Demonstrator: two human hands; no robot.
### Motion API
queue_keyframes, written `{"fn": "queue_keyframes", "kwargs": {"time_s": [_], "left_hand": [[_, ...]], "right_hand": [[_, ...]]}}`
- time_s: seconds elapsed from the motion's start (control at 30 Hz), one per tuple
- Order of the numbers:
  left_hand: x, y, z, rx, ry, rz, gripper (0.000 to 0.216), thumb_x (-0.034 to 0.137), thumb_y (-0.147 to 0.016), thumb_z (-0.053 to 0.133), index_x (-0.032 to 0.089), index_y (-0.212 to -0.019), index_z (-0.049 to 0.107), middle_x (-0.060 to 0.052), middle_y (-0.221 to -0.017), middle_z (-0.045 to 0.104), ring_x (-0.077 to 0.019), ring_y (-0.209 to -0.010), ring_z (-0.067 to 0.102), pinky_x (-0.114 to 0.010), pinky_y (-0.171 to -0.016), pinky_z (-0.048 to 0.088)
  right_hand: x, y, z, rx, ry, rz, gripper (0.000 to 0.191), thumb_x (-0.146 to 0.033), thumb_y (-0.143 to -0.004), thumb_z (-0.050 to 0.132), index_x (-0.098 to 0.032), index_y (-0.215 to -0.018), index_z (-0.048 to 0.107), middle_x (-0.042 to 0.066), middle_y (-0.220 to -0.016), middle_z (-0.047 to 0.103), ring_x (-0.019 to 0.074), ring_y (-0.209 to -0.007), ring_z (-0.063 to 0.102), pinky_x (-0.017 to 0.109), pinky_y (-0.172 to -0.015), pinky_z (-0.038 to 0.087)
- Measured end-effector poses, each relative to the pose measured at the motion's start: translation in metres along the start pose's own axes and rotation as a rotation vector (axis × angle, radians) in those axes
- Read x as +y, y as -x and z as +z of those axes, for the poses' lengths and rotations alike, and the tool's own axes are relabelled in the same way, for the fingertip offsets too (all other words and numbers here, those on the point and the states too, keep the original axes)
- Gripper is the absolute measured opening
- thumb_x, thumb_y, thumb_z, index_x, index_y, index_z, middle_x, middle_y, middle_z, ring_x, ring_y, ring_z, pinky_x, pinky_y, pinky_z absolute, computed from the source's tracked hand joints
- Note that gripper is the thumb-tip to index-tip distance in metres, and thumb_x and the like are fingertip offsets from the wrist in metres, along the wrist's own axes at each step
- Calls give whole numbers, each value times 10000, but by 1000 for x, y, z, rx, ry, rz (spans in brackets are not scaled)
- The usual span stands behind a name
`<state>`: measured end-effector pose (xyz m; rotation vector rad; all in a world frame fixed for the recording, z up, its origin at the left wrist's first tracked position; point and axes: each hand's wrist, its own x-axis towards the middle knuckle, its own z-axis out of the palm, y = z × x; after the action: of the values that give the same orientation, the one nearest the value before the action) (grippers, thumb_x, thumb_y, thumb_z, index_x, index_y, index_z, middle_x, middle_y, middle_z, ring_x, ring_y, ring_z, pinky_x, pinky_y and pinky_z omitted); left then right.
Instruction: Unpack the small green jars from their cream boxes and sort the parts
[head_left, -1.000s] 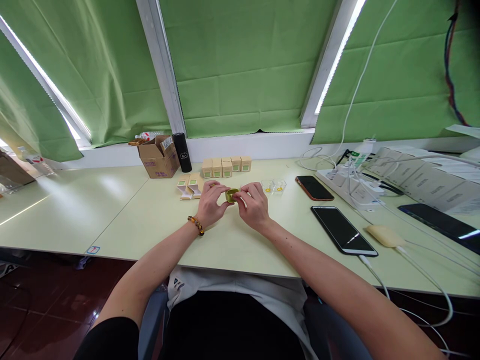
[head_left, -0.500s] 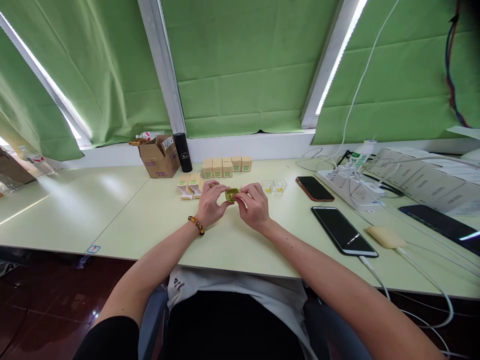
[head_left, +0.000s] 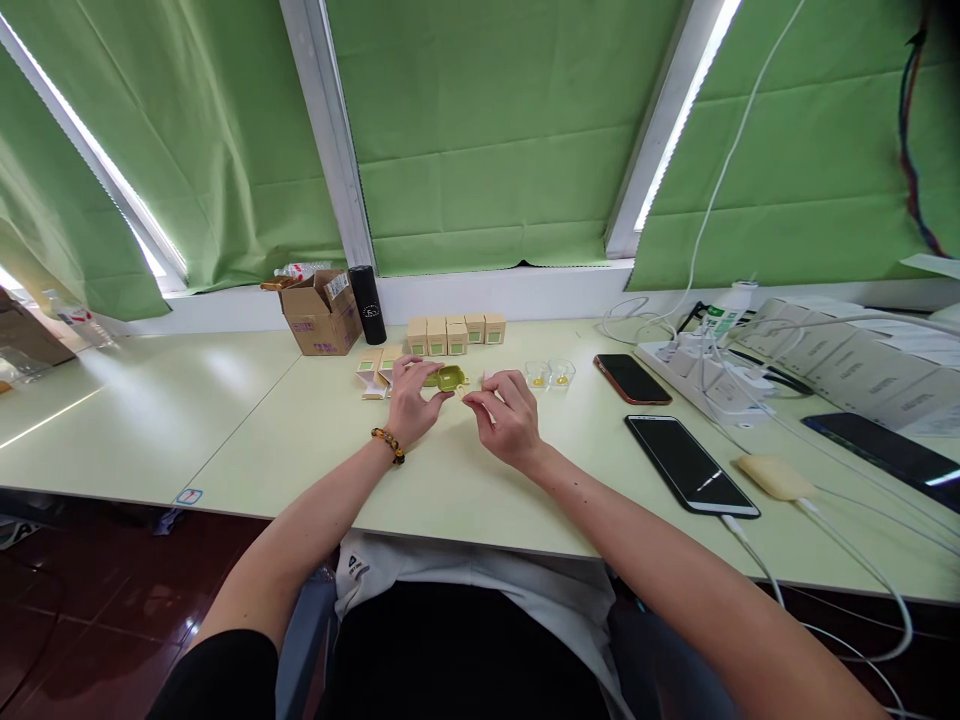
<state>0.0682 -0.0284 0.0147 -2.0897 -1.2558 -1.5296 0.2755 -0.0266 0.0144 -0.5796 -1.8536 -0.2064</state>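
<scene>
Above the table, my left hand grips a small olive-green case by its edge, with the hollow inside showing. My right hand is closed in a pinch just to the right of the case. A tiny pale-yellow piece sits between its fingertips and the case; its kind is too small to make out. Two clear little containers with yellow bits inside stand right of my right hand. Opened small cardboard boxes lie behind my left hand, partly covered by it.
Several closed kraft boxes stand in rows at the back. Left of them are a black cylinder and a larger carton. To the right lie phones, a power strip, a cream-coloured block and loose cables.
My left hand has shifted slightly left with the green case, which now shows more of its inside. The gap between my hands has widened, and the pale-yellow piece has come into sight.
</scene>
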Motion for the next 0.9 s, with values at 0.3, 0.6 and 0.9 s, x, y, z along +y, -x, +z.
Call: {"fn": "queue_keyframes", "kwargs": {"time_s": [0.3, 0.6, 0.9], "left_hand": [[4, -7, -5, 67, 215, -235, 536, 441, -871, 810, 223, -1331, 640, -125, -1218, 737, -295, -1202, 634, -473, -988, 548], [3, -14, -4, -79, 1011, -950, 549, 709, -915, 658, 168, -1005, 620, -176, -964, 807, -269, -974, 767, -318, -696, 515], [-13, -16, -8, 48, 929, -935, 505, 676, -892, 698, 182, -952, 610, -173, -1085, 791, -274, -1063, 747, -313, -691, 518]], "right_hand": [[11, -2, 1, 103, -49, 119, 153, -217, -996, 596, -238, -902, 714, 90, -890, 648, 252, -895, 605, 413, -765, 540], [22, 1, 6, 69, -62, 277, 142, -195, -974, 590, -241, -882, 689, 72, -898, 682, 252, -912, 610, 406, -761, 520], [45, 3, 15, -72, -78, 414, 126, -180, -927, 618, -239, -842, 691, 60, -886, 745, 274, -958, 593, 410, -773, 494]]}}
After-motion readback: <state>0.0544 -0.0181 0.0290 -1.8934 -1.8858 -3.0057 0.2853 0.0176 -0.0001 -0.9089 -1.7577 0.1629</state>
